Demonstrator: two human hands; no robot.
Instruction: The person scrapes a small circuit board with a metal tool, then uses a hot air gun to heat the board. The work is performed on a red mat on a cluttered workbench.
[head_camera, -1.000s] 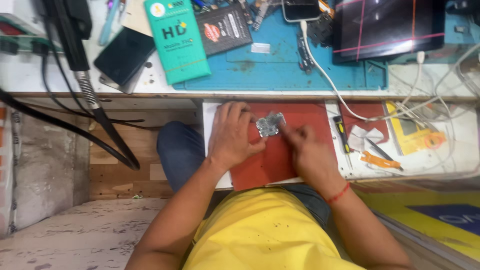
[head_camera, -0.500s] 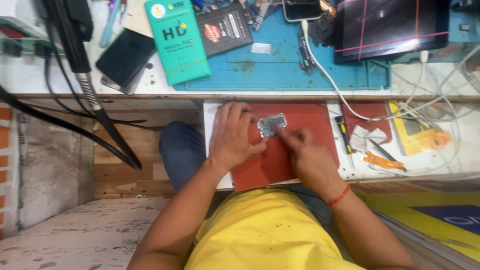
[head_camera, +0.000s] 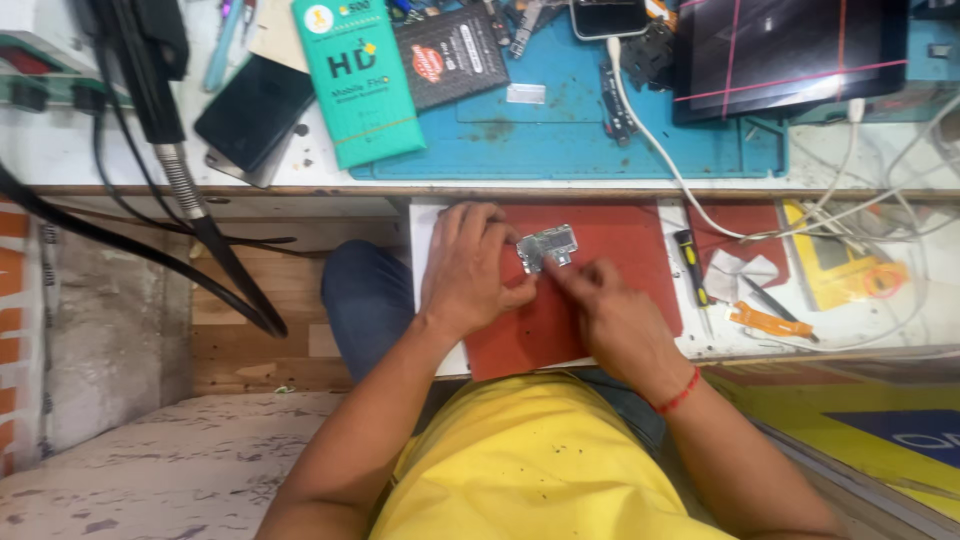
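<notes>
I see my left hand (head_camera: 468, 268) pinning the metal part (head_camera: 548, 247) flat near the red mat's (head_camera: 620, 240) far edge, steadying it while right hand (head_camera: 612, 318) fingertips pinch its near side.

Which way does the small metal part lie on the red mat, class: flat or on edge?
Flat: the metal part shows its broad face on the red mat, both hands touching it.

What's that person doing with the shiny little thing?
A person in a yellow shirt sits at a cluttered bench. The left hand steadies a small metal part on a red mat, and the right hand presses a finger on it. A screwdriver lies beside the mat.
</notes>
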